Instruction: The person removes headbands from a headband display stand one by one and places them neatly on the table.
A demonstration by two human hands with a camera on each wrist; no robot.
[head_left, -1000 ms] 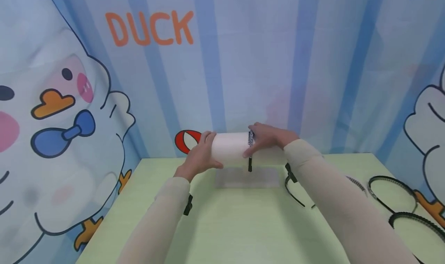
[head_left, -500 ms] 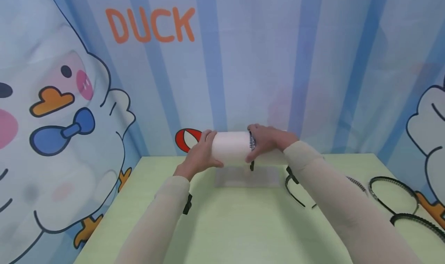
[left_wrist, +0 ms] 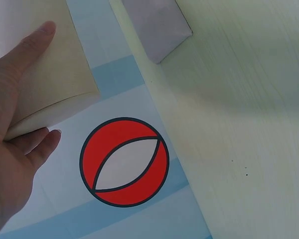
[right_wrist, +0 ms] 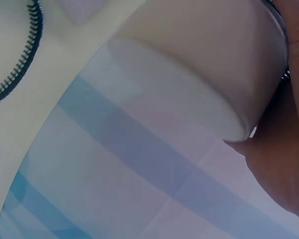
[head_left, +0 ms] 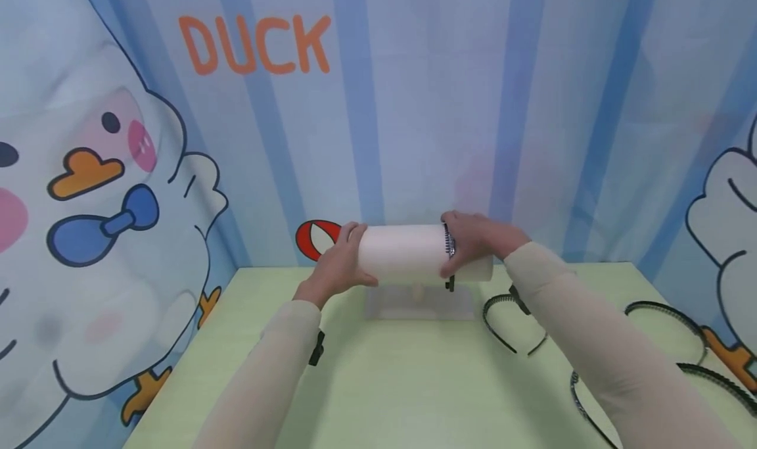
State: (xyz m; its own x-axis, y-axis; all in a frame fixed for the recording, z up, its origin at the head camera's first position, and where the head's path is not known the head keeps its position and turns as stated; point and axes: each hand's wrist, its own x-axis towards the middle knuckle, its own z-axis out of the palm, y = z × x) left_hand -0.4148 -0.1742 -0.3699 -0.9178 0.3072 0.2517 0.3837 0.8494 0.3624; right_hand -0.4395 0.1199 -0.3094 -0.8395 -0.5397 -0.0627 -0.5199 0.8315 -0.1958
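Note:
A white cylinder (head_left: 402, 253) lies level on a short post above a pale flat base (head_left: 387, 304), in the middle of the head view. Its left end is gripped by my left hand (head_left: 339, 266), thumb in front and fingers over the top; the left wrist view shows fingers under the cylinder's end rim (left_wrist: 55, 112). Toward the right end, a dark toothed headband (head_left: 450, 246) sits over the cylinder. My right hand (head_left: 475, 242) holds that headband, thumb in front and fingers above. In the right wrist view the headband (right_wrist: 286, 74) is mostly hidden by the hand.
On the pale green table (head_left: 402, 383), a toothed headband (head_left: 486, 314) lies right of the base. Farther right lie more headbands, including one at the back (head_left: 668, 309) and a black one (head_left: 718, 375). A printed curtain (head_left: 426, 107) hangs behind the table.
My right hand has moved right along the cylinder, carrying the headband from near its middle toward the right end. The left hand keeps its grip in the same place.

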